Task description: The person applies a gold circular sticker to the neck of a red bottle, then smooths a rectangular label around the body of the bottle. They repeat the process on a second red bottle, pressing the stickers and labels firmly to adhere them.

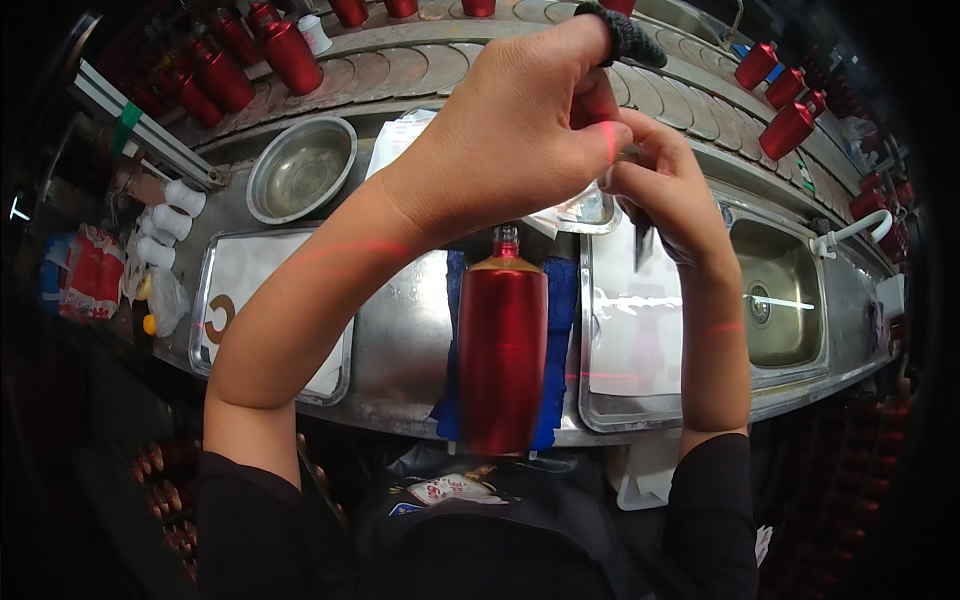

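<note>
My left hand (520, 125) is raised over the counter with its fingers pinched; a dark knitted sleeve (625, 38) wraps one finger. Close against it, my right hand (672, 190) is closed too, and a thin, dark, pointed piece (645, 246) juts out beneath its fingers. What the fingertips pinch between them is too small to make out. Below the hands lies a red metallic bottle (503, 350), its bare glass neck away from me, on a blue cloth (557, 400). Neither hand touches the bottle.
A metal bowl (262, 165) stands left, behind a paper-lined tray (200, 300) holding a brown C-shaped piece (219, 320). Another lined tray (588, 400) lies right, beside a sink (800, 335). More red bottles (290, 58) stand on a slatted conveyor (400, 75) behind. White spools (183, 197) sit far left.
</note>
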### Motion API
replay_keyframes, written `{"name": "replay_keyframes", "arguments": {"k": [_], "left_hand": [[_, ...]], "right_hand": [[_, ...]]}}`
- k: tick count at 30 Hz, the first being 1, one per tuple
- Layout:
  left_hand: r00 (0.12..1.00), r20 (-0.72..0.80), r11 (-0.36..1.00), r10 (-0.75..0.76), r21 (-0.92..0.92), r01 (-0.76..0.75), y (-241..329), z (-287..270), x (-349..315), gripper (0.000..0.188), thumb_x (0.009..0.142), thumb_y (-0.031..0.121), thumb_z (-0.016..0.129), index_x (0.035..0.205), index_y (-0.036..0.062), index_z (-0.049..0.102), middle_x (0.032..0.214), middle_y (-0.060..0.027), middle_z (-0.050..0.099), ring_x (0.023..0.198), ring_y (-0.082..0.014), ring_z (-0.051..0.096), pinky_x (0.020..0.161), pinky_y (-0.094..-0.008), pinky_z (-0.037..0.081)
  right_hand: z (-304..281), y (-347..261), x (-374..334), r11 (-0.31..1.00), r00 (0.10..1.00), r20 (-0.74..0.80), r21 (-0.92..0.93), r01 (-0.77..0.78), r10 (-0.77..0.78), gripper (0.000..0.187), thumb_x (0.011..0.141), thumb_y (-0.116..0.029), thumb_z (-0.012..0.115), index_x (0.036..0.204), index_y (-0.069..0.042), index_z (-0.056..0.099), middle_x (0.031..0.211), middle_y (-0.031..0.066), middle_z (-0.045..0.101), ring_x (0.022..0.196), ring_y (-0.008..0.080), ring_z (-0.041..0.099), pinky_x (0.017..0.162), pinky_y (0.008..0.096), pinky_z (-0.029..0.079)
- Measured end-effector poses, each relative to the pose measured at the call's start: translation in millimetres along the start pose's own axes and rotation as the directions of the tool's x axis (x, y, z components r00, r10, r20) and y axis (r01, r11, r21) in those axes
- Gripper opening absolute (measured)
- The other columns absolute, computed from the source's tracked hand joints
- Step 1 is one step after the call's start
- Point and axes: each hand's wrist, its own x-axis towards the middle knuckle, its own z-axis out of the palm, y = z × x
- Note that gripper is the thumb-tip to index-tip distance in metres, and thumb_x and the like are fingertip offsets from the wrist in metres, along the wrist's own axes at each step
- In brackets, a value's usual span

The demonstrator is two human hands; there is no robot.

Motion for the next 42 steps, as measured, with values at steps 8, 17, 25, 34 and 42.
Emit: {"name": "replay_keyframes", "arguments": {"k": [8,17,25,34,42], "left_hand": [[0.955,-0.255,0.988,-0.151,-0.070,0.137,32.2,51.6,-121.8,0.054,0.087,-0.008,0.072,0.137,-0.0015,0.053,0.087,-0.0045,0.070,0.083,-0.0108,0.068,0.076,-0.0233,0.053],[0.752,-0.454,0.877,-0.478,-0.203,0.436,47.1,114.0,-264.0,0.027,0.085,-0.004,0.075,0.110,-0.0019,0.065,0.082,-0.0037,0.070,0.070,-0.0081,0.062,0.067,-0.0230,0.050],[0.644,-0.525,0.831,-0.556,-0.356,0.428,41.2,124.9,-270.4,0.015,0.087,-0.001,0.074,0.098,0.0003,0.064,0.080,-0.0018,0.067,0.071,-0.0066,0.059,0.069,-0.0229,0.048],[0.678,-0.518,0.851,-0.521,-0.368,0.374,24.7,128.0,-270.4,0.025,0.087,0.002,0.075,0.109,-0.0007,0.062,0.079,-0.0006,0.066,0.068,-0.0060,0.058,0.067,-0.0224,0.048],[0.716,-0.420,0.830,-0.558,-0.266,0.490,16.3,106.5,-277.1,0.050,0.089,-0.002,0.067,0.136,-0.0002,0.052,0.094,-0.0031,0.066,0.087,-0.0100,0.062,0.082,-0.0254,0.050]], "right_hand": [[20.0,-4.8,-138.0,0.978,0.969,-0.129,0.022,-0.209,0.210,0.026,0.092,-0.023,0.068,0.083,0.000,0.058,0.059,-0.0030,0.047,0.044,0.0035,0.039,0.041,0.0191,0.028],[84.8,33.8,-204.0,0.942,0.950,-0.032,-0.121,-0.313,0.311,0.015,0.086,-0.011,0.078,0.081,-0.002,0.067,0.084,-0.0035,0.050,0.069,0.0015,0.047,0.061,0.0183,0.033],[96.3,39.6,-203.9,0.935,0.948,-0.117,-0.166,-0.312,0.296,0.012,0.084,-0.010,0.075,0.079,-0.002,0.068,0.089,0.0012,0.053,0.066,0.0044,0.044,0.059,0.0214,0.034],[99.7,38.4,-202.3,0.935,0.962,-0.141,-0.239,-0.263,0.234,0.009,0.083,-0.008,0.072,0.079,-0.002,0.066,0.088,0.0029,0.053,0.068,0.0069,0.047,0.060,0.0224,0.036],[98.2,37.1,-199.4,0.933,0.969,-0.139,-0.271,-0.236,0.205,0.009,0.083,-0.006,0.071,0.078,-0.002,0.065,0.085,0.0024,0.053,0.069,0.0071,0.047,0.062,0.0228,0.036]]}}
